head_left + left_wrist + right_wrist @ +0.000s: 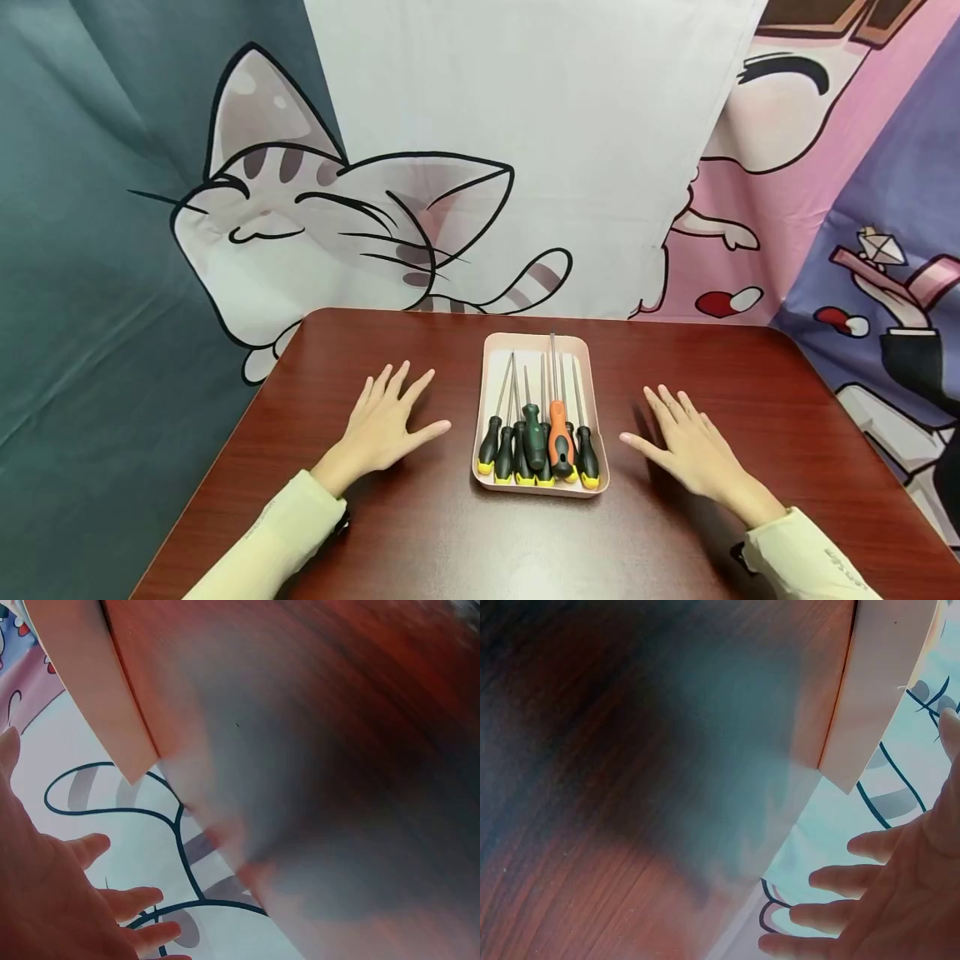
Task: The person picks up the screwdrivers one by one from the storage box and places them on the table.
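Between the two hands, a shallow pale pink tray [542, 490] lies on the table. Several screwdrivers with black handles and yellow ends rest in it, shafts pointing to the far side. On top of them lie a dark green-handled screwdriver [534, 437] and an orange-handled screwdriver [559, 437]. My left hand [382, 425] is left of the tray, palm down with fingers spread, holding nothing. To the tray's right, my right hand [693, 446] is likewise spread and holds nothing. Both wrist views show the palms and the tray's outer wall [90, 690], apart from the fingers.
The dark red wooden table [420, 542] has rounded far corners. Behind it hangs a cloth backdrop [562, 100] printed with a cartoon cat and other figures. The hands cast shadows on the glossy tabletop.
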`<move>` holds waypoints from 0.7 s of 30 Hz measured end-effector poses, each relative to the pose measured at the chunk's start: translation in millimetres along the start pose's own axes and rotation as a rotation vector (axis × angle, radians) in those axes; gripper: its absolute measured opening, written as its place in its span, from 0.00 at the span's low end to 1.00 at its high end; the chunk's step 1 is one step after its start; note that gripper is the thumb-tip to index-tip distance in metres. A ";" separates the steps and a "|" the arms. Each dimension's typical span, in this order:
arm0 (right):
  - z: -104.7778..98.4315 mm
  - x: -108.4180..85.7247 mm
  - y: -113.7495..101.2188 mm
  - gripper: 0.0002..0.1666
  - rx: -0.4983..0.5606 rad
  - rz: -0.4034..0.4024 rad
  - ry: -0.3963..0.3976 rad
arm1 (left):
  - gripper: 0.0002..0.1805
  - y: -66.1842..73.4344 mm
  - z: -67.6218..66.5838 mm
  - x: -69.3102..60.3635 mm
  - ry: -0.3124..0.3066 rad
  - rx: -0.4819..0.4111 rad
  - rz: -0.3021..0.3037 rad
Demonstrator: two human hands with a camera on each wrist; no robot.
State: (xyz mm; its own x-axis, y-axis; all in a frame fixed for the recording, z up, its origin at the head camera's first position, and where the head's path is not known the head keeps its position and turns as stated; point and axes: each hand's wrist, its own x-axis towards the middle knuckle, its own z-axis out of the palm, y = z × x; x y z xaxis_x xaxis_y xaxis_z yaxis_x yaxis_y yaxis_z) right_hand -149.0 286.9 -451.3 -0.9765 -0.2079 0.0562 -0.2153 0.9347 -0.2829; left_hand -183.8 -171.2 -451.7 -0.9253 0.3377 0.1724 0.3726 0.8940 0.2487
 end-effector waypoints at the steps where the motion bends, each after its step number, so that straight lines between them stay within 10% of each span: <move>1: 0.3 -0.2 0.2 0.57 0.004 -0.006 0.001 | 0.49 0.7 0.5 0.0 -0.004 -0.005 -0.001; 21: 0.5 2.7 -6.5 0.44 0.237 -0.082 -0.006 | 0.50 28.1 -6.7 1.1 -0.020 -0.098 0.003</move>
State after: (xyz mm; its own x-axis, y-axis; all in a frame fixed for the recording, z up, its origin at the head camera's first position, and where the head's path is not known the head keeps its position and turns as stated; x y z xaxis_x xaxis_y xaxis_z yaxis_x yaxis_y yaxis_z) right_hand -150.2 280.1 -449.8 -0.9556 -0.2827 0.0826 -0.2856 0.8209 -0.4945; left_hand -173.8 -147.7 -438.1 -0.9250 0.3470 0.1545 0.3796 0.8603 0.3403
